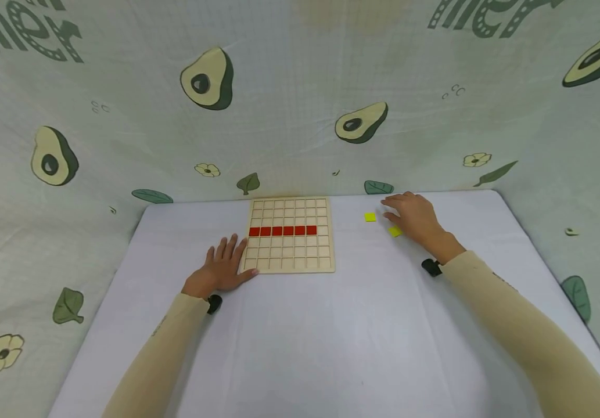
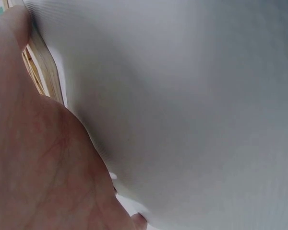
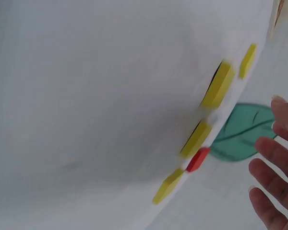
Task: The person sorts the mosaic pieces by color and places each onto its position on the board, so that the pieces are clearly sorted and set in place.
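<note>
A pale cloth (image 1: pixel 289 133) with avocados, leaves and flowers on it hangs behind and beside a white table (image 1: pixel 300 348). On the table, near the back, lies a flat wooden grid board (image 1: pixel 289 270) with lots of little squares. Six red tiles (image 1: pixel 288 231) sit side by side in the middle row, filling all its squares but the one at the right end.

The person's left hand (image 1: pixel 225 268) is flat on the table with its fingers spread wide. It touches the left side of the board, and its thumb is at the near left corner.

The right hand (image 1: pixel 415 217) is well to the right of the board. Its fingers are loosely bent, with the thumb apart from them. One yellow tile (image 1: pixel 370 217) lies just left of its fingertips, and a second yellow tile (image 1: pixel 395 231) peeks out under the thumb side. The right wrist view shows four yellow tiles and a lone red tile (image 3: pixel 198 159) on the table.

Both arms have tan sleeves (image 1: pixel 519 325).
</note>
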A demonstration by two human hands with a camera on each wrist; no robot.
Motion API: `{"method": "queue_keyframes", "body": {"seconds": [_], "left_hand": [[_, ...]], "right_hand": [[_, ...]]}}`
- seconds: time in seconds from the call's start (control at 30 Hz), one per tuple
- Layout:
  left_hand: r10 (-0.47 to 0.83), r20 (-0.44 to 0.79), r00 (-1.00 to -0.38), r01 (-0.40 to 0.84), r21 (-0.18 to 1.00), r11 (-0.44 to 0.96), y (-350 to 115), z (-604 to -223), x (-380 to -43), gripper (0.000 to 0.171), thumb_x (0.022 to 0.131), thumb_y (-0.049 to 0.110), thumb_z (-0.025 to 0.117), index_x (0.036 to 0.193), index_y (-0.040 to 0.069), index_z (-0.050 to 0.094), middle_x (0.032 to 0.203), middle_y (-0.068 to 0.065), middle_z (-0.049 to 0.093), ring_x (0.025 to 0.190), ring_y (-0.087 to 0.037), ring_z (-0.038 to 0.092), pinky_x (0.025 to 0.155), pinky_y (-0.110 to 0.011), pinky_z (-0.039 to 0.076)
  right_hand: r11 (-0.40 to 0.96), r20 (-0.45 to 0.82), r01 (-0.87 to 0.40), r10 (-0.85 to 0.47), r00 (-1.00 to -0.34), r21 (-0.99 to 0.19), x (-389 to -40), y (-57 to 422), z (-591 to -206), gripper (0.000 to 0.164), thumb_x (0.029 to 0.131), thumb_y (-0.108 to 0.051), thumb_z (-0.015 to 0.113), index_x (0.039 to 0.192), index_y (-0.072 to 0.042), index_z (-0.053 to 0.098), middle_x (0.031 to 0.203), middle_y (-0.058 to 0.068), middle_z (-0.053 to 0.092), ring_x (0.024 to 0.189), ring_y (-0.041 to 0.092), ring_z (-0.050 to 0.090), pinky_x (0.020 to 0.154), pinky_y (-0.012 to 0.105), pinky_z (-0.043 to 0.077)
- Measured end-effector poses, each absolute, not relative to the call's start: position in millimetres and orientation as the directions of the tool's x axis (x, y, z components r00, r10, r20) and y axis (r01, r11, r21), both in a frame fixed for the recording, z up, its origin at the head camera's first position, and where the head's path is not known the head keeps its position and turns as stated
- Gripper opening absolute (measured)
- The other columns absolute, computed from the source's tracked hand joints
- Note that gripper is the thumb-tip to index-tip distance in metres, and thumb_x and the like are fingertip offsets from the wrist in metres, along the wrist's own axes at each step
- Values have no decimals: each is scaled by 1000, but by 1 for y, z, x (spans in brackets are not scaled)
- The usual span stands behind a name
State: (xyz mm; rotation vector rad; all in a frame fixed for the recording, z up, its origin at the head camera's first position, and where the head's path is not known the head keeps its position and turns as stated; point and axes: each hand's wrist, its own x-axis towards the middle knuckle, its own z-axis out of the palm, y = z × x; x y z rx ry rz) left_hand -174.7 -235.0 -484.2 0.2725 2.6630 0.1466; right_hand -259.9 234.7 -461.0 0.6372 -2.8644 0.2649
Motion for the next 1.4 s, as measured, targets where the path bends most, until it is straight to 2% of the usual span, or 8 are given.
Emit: {"method": "queue_keyframes", "body": {"seconds": [0.2,0.33,0.57,0.9,1.2,1.4], "left_hand": [[232,-405,-884,173,177,969,-241,-490,-176,95,106,56,51,169,1,5,174,-29,-4,160,-52,-4,126,-70,-1],[229,-408,-884,170,176,970,-242,-488,-177,95,106,56,51,169,1,5,174,-29,-5,160,-52,-5,125,-70,-1],[218,-430,-876,173,143,975,-236,-477,-177,94,106,58,50,169,2,7,174,-30,-2,160,-52,-1,126,-70,3],[226,-423,-878,166,176,970,-238,-488,-179,97,105,58,51,169,3,4,174,-29,-7,160,-52,-6,125,-70,-2],[231,-420,-878,170,176,969,-238,-489,-176,96,106,58,51,169,2,5,174,-29,-5,160,-52,-4,125,-70,0],[208,-432,-877,153,159,975,-234,-483,-174,96,105,59,51,169,2,8,174,-29,-2,160,-52,-2,126,-70,2]], "right_hand": [[932,167,-333,-308,-936,-146,-273,252,-459,43,94,-11,81,134,1,71,128,24,72,114,44,66,93,58,56],[940,146,-318,-300,-943,-125,-281,257,-460,42,95,-10,78,134,3,70,129,26,71,113,47,66,91,58,57],[951,85,-294,-287,-954,-93,-293,262,-463,42,98,-13,76,135,4,68,129,28,70,116,47,65,96,60,55],[963,4,-258,-259,-966,-72,-301,266,-471,43,99,-17,76,135,5,67,122,29,70,104,45,65,92,57,56],[962,9,-260,-260,-965,-83,-300,262,-473,36,100,-15,75,130,3,71,114,28,72,97,43,65,87,56,57],[970,23,-226,-225,-974,-92,-300,256,-472,33,100,-14,75,128,3,73,113,27,72,98,43,64,87,56,57]]}}
